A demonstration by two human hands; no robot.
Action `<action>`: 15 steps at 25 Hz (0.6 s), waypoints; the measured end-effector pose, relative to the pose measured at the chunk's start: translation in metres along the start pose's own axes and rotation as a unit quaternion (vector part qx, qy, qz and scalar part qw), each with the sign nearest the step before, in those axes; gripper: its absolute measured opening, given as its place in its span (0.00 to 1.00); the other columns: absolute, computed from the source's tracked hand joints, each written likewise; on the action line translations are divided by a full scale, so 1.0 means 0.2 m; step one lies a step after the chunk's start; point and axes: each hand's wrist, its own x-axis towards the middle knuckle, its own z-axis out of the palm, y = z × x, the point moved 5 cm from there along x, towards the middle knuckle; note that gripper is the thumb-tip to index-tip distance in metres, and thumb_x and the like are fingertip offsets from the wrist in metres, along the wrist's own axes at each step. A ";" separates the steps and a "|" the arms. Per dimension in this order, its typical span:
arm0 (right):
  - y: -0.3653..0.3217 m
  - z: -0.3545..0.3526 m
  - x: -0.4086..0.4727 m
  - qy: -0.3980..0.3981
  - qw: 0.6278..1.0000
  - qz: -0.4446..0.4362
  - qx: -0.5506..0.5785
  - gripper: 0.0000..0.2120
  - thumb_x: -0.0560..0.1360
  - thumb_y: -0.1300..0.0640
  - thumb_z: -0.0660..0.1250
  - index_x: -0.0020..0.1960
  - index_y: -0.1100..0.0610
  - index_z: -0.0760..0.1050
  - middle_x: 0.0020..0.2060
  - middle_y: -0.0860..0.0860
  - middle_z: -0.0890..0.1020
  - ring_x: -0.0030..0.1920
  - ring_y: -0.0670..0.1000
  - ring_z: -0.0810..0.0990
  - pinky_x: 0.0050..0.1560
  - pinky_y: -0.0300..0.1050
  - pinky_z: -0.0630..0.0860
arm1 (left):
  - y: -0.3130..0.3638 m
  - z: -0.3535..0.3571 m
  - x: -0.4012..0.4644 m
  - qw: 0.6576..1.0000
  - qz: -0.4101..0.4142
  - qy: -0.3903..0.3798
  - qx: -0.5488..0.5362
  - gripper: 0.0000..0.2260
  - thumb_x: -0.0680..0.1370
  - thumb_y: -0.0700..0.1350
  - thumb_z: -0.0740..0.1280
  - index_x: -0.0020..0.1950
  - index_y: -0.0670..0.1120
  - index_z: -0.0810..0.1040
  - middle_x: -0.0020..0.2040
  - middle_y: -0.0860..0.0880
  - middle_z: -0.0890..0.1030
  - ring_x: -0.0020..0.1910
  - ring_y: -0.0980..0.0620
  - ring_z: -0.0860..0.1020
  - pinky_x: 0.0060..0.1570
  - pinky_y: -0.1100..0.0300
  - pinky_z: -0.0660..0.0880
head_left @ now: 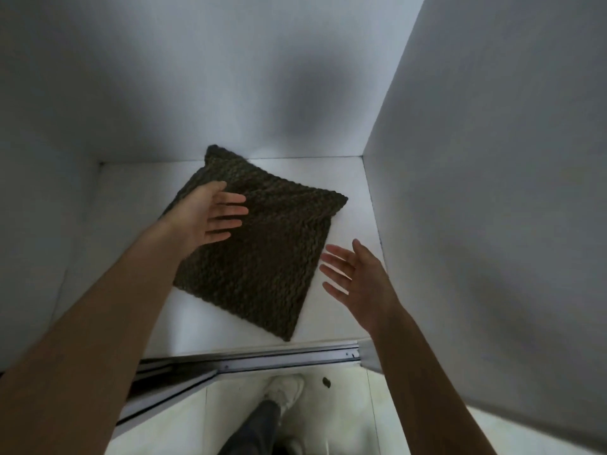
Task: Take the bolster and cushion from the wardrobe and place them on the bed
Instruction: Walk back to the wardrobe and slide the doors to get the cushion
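Reaching: my left hand [210,215] and right hand [354,274], both spread, holding nothing.
Cushion [259,254]: flat on wardrobe floor [345,205], between my palms.
Progress: cushion ungrasped; bolster, bed unseen.

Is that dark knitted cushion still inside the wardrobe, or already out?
Still inside. The dark brown knitted square cushion lies flat on the white wardrobe floor, behind the metal door track.

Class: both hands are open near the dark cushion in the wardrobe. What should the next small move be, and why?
Probably close both hands onto the cushion. It lies flat on the wardrobe floor, the left hand is open over its left edge, the right hand open beside its right edge, neither gripping yet.
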 end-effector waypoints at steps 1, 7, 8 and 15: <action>0.02 0.01 0.08 0.002 1.000 0.010 -0.001 0.21 0.82 0.43 0.54 0.60 0.56 0.78 0.61 0.54 0.79 0.64 0.54 0.75 0.68 0.55 0.69 | -0.02 -0.02 0.08 1.000 -0.004 0.006 0.014 0.19 0.82 0.57 0.53 0.50 0.51 0.80 0.55 0.49 0.81 0.58 0.48 0.77 0.55 0.52 0.71; 0.13 0.04 0.45 0.038 0.998 0.033 -0.027 0.18 0.78 0.40 0.61 0.64 0.47 0.70 0.51 0.44 0.76 0.52 0.45 0.74 0.55 0.50 0.70 | -0.15 -0.12 0.47 0.990 0.047 0.054 0.119 0.25 0.77 0.63 0.62 0.71 0.55 0.71 0.76 0.49 0.66 0.73 0.47 0.64 0.73 0.52 0.57; 0.15 0.06 0.50 0.042 0.998 0.037 -0.035 0.18 0.77 0.39 0.62 0.64 0.44 0.68 0.48 0.41 0.74 0.47 0.42 0.72 0.53 0.48 0.70 | -0.16 -0.15 0.53 0.980 0.046 0.064 0.184 0.33 0.74 0.68 0.62 0.76 0.58 0.61 0.79 0.50 0.57 0.77 0.44 0.55 0.75 0.47 0.50; 0.22 0.20 0.82 0.051 0.998 -0.005 -0.044 0.54 0.63 0.36 0.75 0.79 0.44 0.48 0.74 0.49 0.66 0.71 0.54 0.67 0.73 0.57 0.64 | -0.20 -0.39 0.85 0.936 -0.024 0.148 0.318 0.59 0.53 0.83 0.57 0.76 0.61 0.34 0.79 0.46 0.36 0.76 0.34 0.38 0.72 0.32 0.43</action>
